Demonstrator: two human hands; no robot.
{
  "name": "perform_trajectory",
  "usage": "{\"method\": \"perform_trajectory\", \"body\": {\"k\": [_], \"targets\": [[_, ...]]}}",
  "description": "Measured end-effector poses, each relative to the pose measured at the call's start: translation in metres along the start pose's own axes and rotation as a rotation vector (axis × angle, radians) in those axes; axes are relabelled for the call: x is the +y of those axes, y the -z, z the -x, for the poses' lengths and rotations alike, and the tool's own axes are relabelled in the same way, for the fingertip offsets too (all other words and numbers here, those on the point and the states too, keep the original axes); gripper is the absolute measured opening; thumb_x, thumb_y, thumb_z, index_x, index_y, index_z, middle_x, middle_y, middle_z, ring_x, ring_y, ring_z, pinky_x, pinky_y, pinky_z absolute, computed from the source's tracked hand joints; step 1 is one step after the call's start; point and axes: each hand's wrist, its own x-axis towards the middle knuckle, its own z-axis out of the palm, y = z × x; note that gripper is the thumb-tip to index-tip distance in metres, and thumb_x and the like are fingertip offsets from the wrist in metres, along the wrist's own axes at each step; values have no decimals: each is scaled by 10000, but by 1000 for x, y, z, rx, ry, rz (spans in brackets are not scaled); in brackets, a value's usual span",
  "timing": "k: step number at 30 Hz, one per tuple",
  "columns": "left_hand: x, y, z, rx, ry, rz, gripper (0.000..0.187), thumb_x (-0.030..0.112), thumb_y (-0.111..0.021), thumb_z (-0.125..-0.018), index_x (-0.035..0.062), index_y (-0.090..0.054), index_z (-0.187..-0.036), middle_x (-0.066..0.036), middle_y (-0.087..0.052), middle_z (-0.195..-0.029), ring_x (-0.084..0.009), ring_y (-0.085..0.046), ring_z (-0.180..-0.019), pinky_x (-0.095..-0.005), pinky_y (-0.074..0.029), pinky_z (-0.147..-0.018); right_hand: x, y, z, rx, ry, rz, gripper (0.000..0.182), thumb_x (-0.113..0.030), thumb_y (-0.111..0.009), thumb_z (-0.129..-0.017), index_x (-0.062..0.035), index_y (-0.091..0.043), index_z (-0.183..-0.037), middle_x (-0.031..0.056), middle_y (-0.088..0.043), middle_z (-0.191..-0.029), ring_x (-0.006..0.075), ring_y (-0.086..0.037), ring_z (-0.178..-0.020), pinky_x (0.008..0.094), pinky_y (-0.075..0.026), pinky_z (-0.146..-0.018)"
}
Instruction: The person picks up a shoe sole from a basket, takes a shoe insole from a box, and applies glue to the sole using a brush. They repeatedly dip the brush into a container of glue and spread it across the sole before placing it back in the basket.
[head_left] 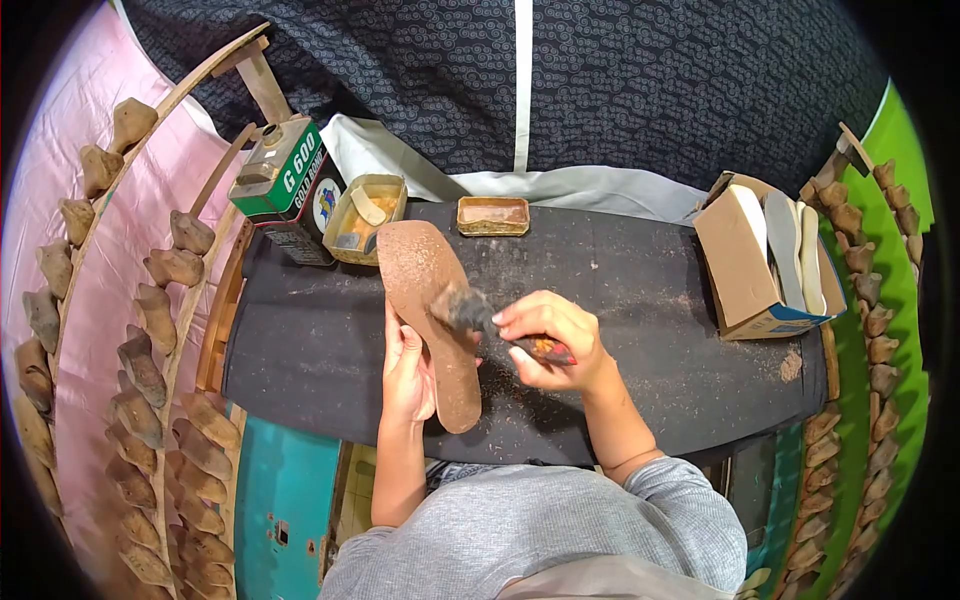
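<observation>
A brown, speckled shoe sole [415, 265] is held up over the dark-covered table, its wide end pointing away from me. My left hand [408, 372] is closed around its middle from the left and below, with some fingers hidden behind it. In my right hand [558, 338] is a brush [468, 308] with a dark handle, reddish-orange at the end. Its greyish bristles, slightly blurred, lie against the upper face of the sole near its middle.
Behind the sole stand a green-and-black G 600 can [290, 190], an open tray [362, 215] with small pieces, and a shallow box [493, 216]. A cardboard box [740, 265] holds several insoles at right. Racks of shoe lasts [140, 365] flank both sides. Crumbs [790, 365] litter the cloth.
</observation>
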Motion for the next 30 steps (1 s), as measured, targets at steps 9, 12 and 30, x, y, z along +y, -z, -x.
{"method": "perform_trajectory", "body": {"k": [9,12,30], "targets": [[-6,4,2,36,-113,-120,571,322,-357,-987,274,-43,-1462,-182,-443,-1298,-321,-631,-947,-443,-595,-678,-3,-5,-6,85,0,-31,228,-28,-720,-678,12,-639,-888,159,-666,-891,263,-667,-827,325,-540,-715],[-3,-7,-1,93,-157,-115,571,335,-362,-983,266,-58,-1461,-171,-454,-1283,-313,-636,-916,-436,-593,-685,-1,-13,-4,22,79,20,258,-65,-750,-694,9,-656,-923,146,-665,-896,266,-670,-809,331,-546,-689],[-7,17,-2,175,-171,-135,536,261,-360,-1002,192,-131,-1481,-72,-319,-1446,-215,-404,-1262,-375,-408,-1009,-8,-14,-2,-127,82,-136,280,-83,-753,-651,-41,-664,-913,96,-664,-932,254,-654,-756,333,-533,-661]]}}
